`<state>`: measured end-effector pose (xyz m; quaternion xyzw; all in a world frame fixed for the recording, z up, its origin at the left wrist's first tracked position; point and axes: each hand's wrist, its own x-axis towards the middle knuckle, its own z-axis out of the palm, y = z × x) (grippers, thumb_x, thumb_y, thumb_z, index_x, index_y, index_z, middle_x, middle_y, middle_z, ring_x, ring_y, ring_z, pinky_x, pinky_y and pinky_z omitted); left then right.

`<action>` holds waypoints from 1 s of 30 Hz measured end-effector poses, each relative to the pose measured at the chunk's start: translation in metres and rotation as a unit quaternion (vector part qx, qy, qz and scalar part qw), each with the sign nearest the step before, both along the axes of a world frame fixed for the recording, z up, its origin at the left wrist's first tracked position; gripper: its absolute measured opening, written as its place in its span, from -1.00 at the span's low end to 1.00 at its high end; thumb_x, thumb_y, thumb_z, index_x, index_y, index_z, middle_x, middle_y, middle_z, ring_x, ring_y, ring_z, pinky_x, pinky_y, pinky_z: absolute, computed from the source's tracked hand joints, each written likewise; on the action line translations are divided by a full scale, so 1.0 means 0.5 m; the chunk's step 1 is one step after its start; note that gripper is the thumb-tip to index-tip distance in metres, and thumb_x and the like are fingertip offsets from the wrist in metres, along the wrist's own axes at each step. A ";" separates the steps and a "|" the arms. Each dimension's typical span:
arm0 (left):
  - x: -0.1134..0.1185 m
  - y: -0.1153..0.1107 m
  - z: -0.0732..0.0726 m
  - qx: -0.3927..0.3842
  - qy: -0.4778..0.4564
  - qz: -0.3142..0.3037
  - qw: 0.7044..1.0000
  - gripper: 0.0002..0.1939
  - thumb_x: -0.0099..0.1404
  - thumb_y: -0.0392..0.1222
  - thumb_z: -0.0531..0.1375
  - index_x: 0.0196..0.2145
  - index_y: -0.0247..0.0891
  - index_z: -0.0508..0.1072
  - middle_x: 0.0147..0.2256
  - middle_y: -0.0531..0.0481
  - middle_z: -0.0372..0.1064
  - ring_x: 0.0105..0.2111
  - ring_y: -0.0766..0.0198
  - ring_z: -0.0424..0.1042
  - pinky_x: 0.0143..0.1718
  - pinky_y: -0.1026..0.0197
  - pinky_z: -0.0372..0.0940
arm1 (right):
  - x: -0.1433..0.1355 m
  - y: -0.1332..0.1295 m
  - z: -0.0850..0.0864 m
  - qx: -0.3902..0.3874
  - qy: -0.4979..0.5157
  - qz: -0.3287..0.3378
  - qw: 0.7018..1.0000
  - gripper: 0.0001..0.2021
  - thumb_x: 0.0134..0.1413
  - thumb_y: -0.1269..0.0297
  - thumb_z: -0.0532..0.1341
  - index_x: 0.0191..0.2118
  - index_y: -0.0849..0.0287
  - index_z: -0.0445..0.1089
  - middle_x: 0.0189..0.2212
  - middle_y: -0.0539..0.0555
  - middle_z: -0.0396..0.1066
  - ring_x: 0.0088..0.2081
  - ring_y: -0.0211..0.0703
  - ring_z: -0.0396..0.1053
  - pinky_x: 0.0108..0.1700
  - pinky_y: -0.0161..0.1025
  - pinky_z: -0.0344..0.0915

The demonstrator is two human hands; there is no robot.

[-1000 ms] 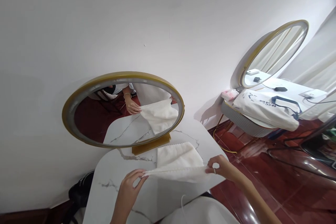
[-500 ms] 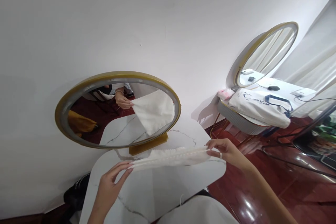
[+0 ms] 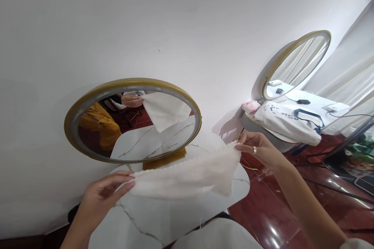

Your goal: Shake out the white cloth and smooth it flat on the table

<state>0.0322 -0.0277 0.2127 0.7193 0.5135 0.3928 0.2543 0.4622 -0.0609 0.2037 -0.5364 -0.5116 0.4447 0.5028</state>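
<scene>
Stretched out over the tabletop, pinching on both sides.
Pinched thumb to fingertips in the left grip, above the tabletop's left side, with bare left forearm angled in; pinched likewise in the right grip, raised near the tabletop's right edge, with bare right forearm slanting outside it.

White table, grey veins, rounded corners, gold mirror base standing on it

We've got matt, fuzzy-looking white cloth at 6 o'clock, over a smooth marble-look tabletop, plus a shiny gold mirror rim at 10, creased fabric bag at 3, super glossy red floor tiles at 4.
</scene>
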 end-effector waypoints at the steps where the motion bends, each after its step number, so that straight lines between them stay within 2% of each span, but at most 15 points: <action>1: 0.008 0.002 0.010 0.017 0.020 0.009 1.000 -0.66 0.06 0.19 0.32 -0.50 -0.14 0.55 -0.34 0.00 0.56 -0.32 0.18 0.54 -0.25 0.23 0.49 | -0.001 0.003 0.006 0.020 -0.020 -0.003 1.000 -0.59 -0.23 -0.09 0.41 -0.55 0.17 0.36 -0.43 0.06 0.45 -0.31 -0.15 0.42 -0.24 -0.18 0.39; 4: 0.032 0.012 0.034 0.079 0.072 0.029 0.994 -0.70 0.09 0.16 0.31 -0.47 -0.13 0.56 -0.33 0.03 0.55 -0.29 0.20 0.54 -0.17 0.23 0.46 | 0.000 0.011 0.016 0.065 -0.039 0.005 0.997 -0.62 -0.17 -0.07 0.39 -0.53 0.16 0.37 -0.38 0.08 0.46 -0.27 -0.11 0.42 -0.23 -0.17 0.39; 6: 0.043 0.016 0.040 0.080 0.057 0.010 0.995 -0.68 0.12 0.16 0.28 -0.48 -0.14 0.55 -0.34 0.02 0.55 -0.30 0.21 0.54 -0.21 0.24 0.47 | 0.005 0.012 0.015 0.071 -0.029 -0.004 0.997 -0.60 -0.18 -0.08 0.40 -0.54 0.15 0.34 -0.37 0.08 0.45 -0.30 -0.13 0.41 -0.30 -0.19 0.40; 9: 0.049 0.015 0.031 0.062 0.071 -0.026 0.995 -0.67 0.17 0.17 0.24 -0.47 -0.14 0.56 -0.34 0.03 0.56 -0.33 0.21 0.55 -0.28 0.26 0.48 | 0.015 0.010 0.001 0.081 -0.064 -0.042 0.994 -0.63 -0.18 -0.05 0.41 -0.53 0.15 0.37 -0.34 0.10 0.46 -0.27 -0.11 0.41 -0.27 -0.20 0.41; 12: 0.049 0.002 0.011 0.099 0.124 -0.017 0.987 -0.69 0.22 0.14 0.20 -0.42 -0.11 0.59 -0.30 0.04 0.57 -0.29 0.20 0.56 -0.22 0.24 0.47 | 0.022 0.000 -0.019 0.072 -0.066 -0.008 0.995 -0.68 -0.12 -0.01 0.39 -0.52 0.13 0.41 -0.34 0.10 0.48 -0.22 -0.08 0.44 -0.17 -0.16 0.43; 14: 0.048 -0.011 0.002 0.115 0.129 -0.015 0.985 -0.72 0.23 0.11 0.20 -0.39 -0.09 0.59 -0.30 0.06 0.57 -0.26 0.20 0.56 -0.20 0.24 0.47 | 0.023 -0.014 -0.030 0.058 -0.067 -0.007 0.996 -0.71 -0.12 0.00 0.39 -0.51 0.12 0.44 -0.34 0.11 0.49 -0.19 -0.05 0.45 -0.13 -0.14 0.43; 16: 0.044 -0.028 0.001 0.096 0.120 -0.014 0.988 -0.75 0.21 0.10 0.22 -0.40 -0.07 0.60 -0.30 0.06 0.57 -0.27 0.18 0.57 -0.24 0.26 0.49 | 0.025 -0.034 -0.036 0.043 -0.077 -0.022 0.996 -0.72 -0.15 0.02 0.41 -0.51 0.12 0.46 -0.36 0.13 0.50 -0.19 -0.02 0.46 -0.14 -0.14 0.45; 18: 0.036 -0.047 0.006 0.049 0.102 -0.022 0.993 -0.76 0.17 0.11 0.25 -0.42 -0.05 0.60 -0.32 0.04 0.57 -0.28 0.14 0.57 -0.31 0.26 0.50 | 0.031 -0.061 -0.039 0.026 -0.062 -0.015 0.998 -0.74 -0.17 0.06 0.42 -0.55 0.12 0.45 -0.39 0.14 0.50 -0.25 -0.01 0.48 -0.21 -0.15 0.48; 21: 0.019 -0.077 0.015 -0.026 0.062 -0.055 0.996 -0.81 0.11 0.08 0.31 -0.46 -0.04 0.59 -0.37 0.02 0.57 -0.31 0.10 0.58 -0.31 0.24 0.51 | 0.052 -0.106 -0.043 0.028 -0.053 -0.026 0.998 -0.81 -0.18 0.13 0.43 -0.52 0.07 0.47 -0.39 0.12 0.50 -0.35 -0.05 0.48 -0.33 -0.21 0.50; 24: 0.009 -0.102 0.015 -0.062 0.048 -0.079 0.994 -0.86 0.13 0.02 0.31 -0.47 -0.03 0.57 -0.40 0.04 0.56 -0.32 0.12 0.58 -0.27 0.25 0.50 | 0.081 -0.142 -0.050 0.024 -0.092 0.001 0.996 -0.87 -0.17 0.18 0.42 -0.44 0.03 0.52 -0.34 0.15 0.52 -0.30 0.02 0.50 -0.29 -0.17 0.53; 27: 0.020 -0.108 0.007 -0.034 0.078 -0.066 0.994 -0.87 0.16 0.00 0.28 -0.44 -0.05 0.55 -0.40 0.07 0.55 -0.30 0.13 0.58 -0.27 0.27 0.49 | 0.101 -0.153 -0.059 0.008 -0.126 0.028 0.992 -0.86 -0.12 0.16 0.39 -0.39 0.03 0.54 -0.27 0.17 0.53 -0.20 0.09 0.50 -0.17 -0.11 0.52; 30: 0.052 -0.085 -0.008 0.021 0.127 -0.047 0.991 -0.85 0.20 0.01 0.25 -0.39 -0.06 0.53 -0.38 0.09 0.55 -0.27 0.15 0.57 -0.25 0.28 0.48 | 0.100 -0.128 -0.069 0.017 -0.164 -0.023 0.986 -0.80 -0.11 0.07 0.38 -0.38 0.05 0.53 -0.32 0.13 0.53 -0.27 0.00 0.50 -0.24 -0.21 0.51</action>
